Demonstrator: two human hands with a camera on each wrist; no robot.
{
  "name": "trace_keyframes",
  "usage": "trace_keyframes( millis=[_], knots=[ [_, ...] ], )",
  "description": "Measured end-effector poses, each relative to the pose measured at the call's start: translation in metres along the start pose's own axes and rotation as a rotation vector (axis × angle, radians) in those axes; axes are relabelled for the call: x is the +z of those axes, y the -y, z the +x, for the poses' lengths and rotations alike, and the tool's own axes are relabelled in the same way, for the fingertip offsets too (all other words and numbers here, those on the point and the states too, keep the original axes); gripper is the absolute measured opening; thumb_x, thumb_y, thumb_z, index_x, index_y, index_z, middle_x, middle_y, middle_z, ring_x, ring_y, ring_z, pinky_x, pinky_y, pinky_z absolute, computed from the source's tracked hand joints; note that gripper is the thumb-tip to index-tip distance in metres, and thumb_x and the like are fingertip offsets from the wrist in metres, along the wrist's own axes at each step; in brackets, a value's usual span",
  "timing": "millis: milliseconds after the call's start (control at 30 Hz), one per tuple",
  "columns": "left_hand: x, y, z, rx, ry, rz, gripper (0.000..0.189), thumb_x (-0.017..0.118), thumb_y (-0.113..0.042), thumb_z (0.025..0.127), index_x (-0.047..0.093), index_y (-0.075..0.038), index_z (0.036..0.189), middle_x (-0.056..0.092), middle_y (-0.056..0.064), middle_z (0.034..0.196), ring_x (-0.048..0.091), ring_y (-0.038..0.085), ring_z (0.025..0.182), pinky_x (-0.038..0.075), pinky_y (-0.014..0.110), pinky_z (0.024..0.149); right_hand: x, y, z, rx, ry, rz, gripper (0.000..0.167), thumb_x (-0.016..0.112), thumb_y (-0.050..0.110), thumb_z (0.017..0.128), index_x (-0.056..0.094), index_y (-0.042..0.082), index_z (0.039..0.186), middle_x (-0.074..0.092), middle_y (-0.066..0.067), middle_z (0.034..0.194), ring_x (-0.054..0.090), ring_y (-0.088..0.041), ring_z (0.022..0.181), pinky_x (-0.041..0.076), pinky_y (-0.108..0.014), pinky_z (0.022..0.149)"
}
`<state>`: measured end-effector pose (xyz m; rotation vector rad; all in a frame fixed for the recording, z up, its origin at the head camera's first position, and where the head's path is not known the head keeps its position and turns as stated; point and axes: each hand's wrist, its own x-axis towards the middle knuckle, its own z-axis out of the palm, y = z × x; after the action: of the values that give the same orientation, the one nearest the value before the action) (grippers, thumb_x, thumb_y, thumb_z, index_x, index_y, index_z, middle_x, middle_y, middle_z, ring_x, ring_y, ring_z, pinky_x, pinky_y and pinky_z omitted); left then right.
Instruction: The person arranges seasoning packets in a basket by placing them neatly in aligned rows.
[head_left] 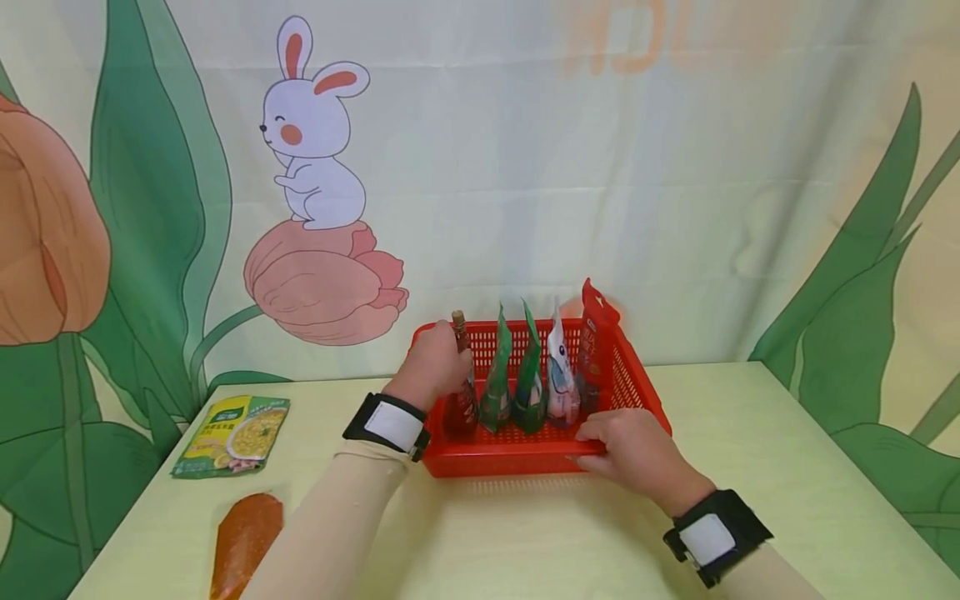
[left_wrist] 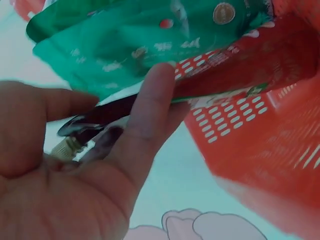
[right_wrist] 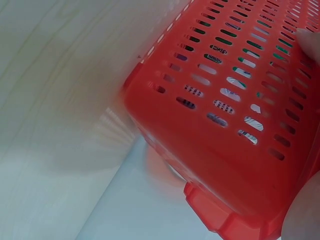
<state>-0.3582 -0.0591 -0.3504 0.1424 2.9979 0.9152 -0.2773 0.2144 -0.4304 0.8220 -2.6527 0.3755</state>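
My left hand [head_left: 435, 367] pinches the upper part of a dark red pouch [head_left: 461, 408], which stands upright at the left end of a red perforated basket [head_left: 502, 465]. In the left wrist view, thumb and fingers lie on either side of this pouch [left_wrist: 220, 75], with a ribbed gold-coloured piece [left_wrist: 67, 149] showing near its top. With fingers over the front rim, my right hand [head_left: 637, 450] grips the basket near its right corner. Between the hands stand two green pouches [head_left: 497, 392], a white pouch [head_left: 561, 383] and a taller red bag [head_left: 597, 350].
On the table [head_left: 525, 542], a yellow-green food packet [head_left: 234, 435] lies to the left of the basket. Nearer me is an orange-brown packet [head_left: 247, 542], partly covered by my left sleeve. A printed cloth [head_left: 675, 208] hangs behind the basket.
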Motion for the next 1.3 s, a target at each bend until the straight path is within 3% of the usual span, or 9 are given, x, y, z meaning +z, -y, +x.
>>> trace_keyframes(
  millis=[167, 233, 400, 667, 867, 967, 1067, 1167, 1300],
  knots=[
    [-0.014, 0.007, -0.005, 0.071, 0.101, 0.008, 0.034, 0.062, -0.033, 0.101, 0.053, -0.002, 0.113, 0.057, 0.011, 0.086, 0.058, 0.017, 0.073, 0.048, 0.024, 0.060, 0.000, -0.002, -0.001, -0.007, -0.005, 0.002, 0.017, 0.091, 0.025, 0.077, 0.082, 0.017, 0.089, 0.076, 0.006, 0.081, 0.065, -0.007, 0.073, 0.063, -0.032, 0.077],
    [-0.021, 0.012, -0.008, 0.098, 0.116, 0.008, 0.038, 0.060, -0.037, 0.102, 0.055, -0.003, 0.116, 0.060, 0.011, 0.088, 0.059, 0.019, 0.077, 0.049, 0.027, 0.064, 0.001, -0.003, -0.001, -0.013, -0.010, 0.001, 0.017, 0.091, 0.026, 0.078, 0.082, 0.017, 0.089, 0.076, 0.006, 0.081, 0.065, -0.007, 0.073, 0.063, -0.032, 0.077],
    [-0.043, 0.033, -0.016, 0.113, 0.046, -0.035, 0.043, 0.052, -0.035, 0.107, 0.053, -0.003, 0.135, 0.069, 0.016, 0.113, 0.067, 0.027, 0.096, 0.061, 0.039, 0.083, 0.002, -0.003, 0.001, -0.008, -0.008, -0.007, 0.017, 0.090, 0.030, 0.079, 0.082, 0.019, 0.090, 0.075, 0.008, 0.083, 0.065, -0.006, 0.075, 0.062, -0.030, 0.078],
    [-0.069, 0.107, -0.024, 0.042, -0.074, 0.149, 0.034, 0.050, -0.020, 0.105, 0.056, 0.006, 0.127, 0.068, 0.022, 0.102, 0.063, 0.031, 0.086, 0.059, 0.044, 0.079, -0.001, -0.003, -0.001, 0.013, 0.007, 0.004, 0.018, 0.090, 0.026, 0.078, 0.082, 0.018, 0.091, 0.076, 0.007, 0.084, 0.065, -0.006, 0.075, 0.063, -0.031, 0.079],
    [-0.077, 0.173, -0.038, -0.024, -0.080, 0.246, 0.039, 0.052, -0.017, 0.101, 0.053, 0.014, 0.125, 0.065, 0.037, 0.117, 0.063, 0.041, 0.093, 0.056, 0.056, 0.088, 0.002, -0.003, 0.000, -0.005, 0.020, 0.018, 0.016, 0.089, 0.029, 0.080, 0.081, 0.020, 0.091, 0.074, 0.009, 0.083, 0.062, -0.004, 0.075, 0.061, -0.029, 0.077],
    [-0.079, 0.201, -0.043, -0.033, -0.092, 0.242, 0.036, 0.052, -0.014, 0.099, 0.056, 0.017, 0.116, 0.065, 0.036, 0.107, 0.062, 0.040, 0.087, 0.056, 0.054, 0.081, 0.003, -0.004, 0.000, 0.000, 0.021, 0.020, 0.016, 0.088, 0.030, 0.080, 0.081, 0.021, 0.091, 0.073, 0.010, 0.083, 0.061, -0.003, 0.074, 0.061, -0.028, 0.077],
    [-0.082, 0.221, -0.044, -0.045, -0.120, 0.224, 0.026, 0.050, -0.012, 0.095, 0.059, 0.013, 0.090, 0.059, 0.022, 0.076, 0.054, 0.032, 0.068, 0.050, 0.042, 0.062, 0.003, -0.005, 0.000, 0.002, 0.012, 0.021, 0.016, 0.089, 0.030, 0.080, 0.082, 0.020, 0.091, 0.074, 0.010, 0.083, 0.062, -0.004, 0.074, 0.061, -0.029, 0.077],
    [-0.088, 0.236, -0.046, -0.073, -0.146, 0.226, 0.026, 0.050, -0.010, 0.093, 0.058, 0.010, 0.078, 0.054, 0.014, 0.065, 0.050, 0.027, 0.061, 0.040, 0.036, 0.053, 0.003, -0.005, 0.000, 0.000, 0.015, 0.026, 0.017, 0.088, 0.030, 0.080, 0.082, 0.020, 0.093, 0.075, 0.009, 0.084, 0.063, -0.004, 0.075, 0.061, -0.029, 0.078],
    [-0.095, 0.249, -0.050, -0.209, -0.105, 0.222, 0.030, 0.050, -0.011, 0.093, 0.063, 0.017, 0.093, 0.063, 0.028, 0.082, 0.057, 0.042, 0.075, 0.050, 0.053, 0.065, 0.002, -0.005, 0.000, 0.000, 0.017, 0.020, 0.018, 0.088, 0.029, 0.081, 0.082, 0.019, 0.094, 0.075, 0.008, 0.085, 0.064, -0.005, 0.076, 0.062, -0.030, 0.079]
  ],
)
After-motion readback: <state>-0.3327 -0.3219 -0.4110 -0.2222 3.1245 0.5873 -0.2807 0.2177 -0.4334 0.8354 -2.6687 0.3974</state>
